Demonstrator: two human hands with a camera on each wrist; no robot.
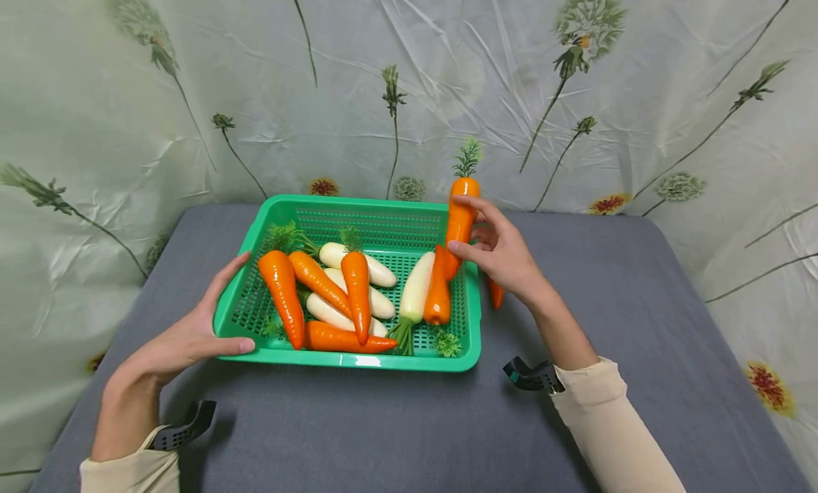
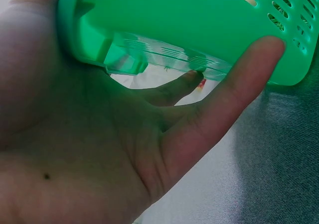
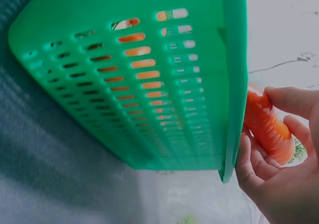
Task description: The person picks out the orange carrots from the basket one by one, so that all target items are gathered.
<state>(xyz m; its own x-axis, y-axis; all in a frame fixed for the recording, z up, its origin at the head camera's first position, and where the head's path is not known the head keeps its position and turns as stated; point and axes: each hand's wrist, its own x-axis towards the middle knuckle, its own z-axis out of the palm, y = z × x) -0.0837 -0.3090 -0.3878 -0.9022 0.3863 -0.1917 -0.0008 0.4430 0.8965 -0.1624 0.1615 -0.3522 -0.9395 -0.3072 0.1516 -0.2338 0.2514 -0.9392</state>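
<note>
A green plastic basket (image 1: 348, 361) holds several orange carrots (image 1: 281, 294) and several white radishes (image 1: 418, 287), some with leafy tops. My left hand (image 1: 185, 340) grips its left front corner, thumb over the front rim; the left wrist view shows fingers (image 2: 219, 107) reaching along the outer wall. At the right rim, my right hand (image 1: 505, 255) holds a carrot (image 1: 463, 212) between thumb and fingers, leafy top up and tip down inside the basket. In the right wrist view that carrot (image 3: 269, 127) shows beyond the rim. Another carrot (image 1: 495, 293) lies outside, partly hidden by the right hand.
The basket stands on a table with a grey cloth (image 1: 358, 429). Behind it hangs a pale curtain (image 1: 255, 88) printed with flowers. Each wrist wears a black band (image 1: 533, 376), close above the cloth.
</note>
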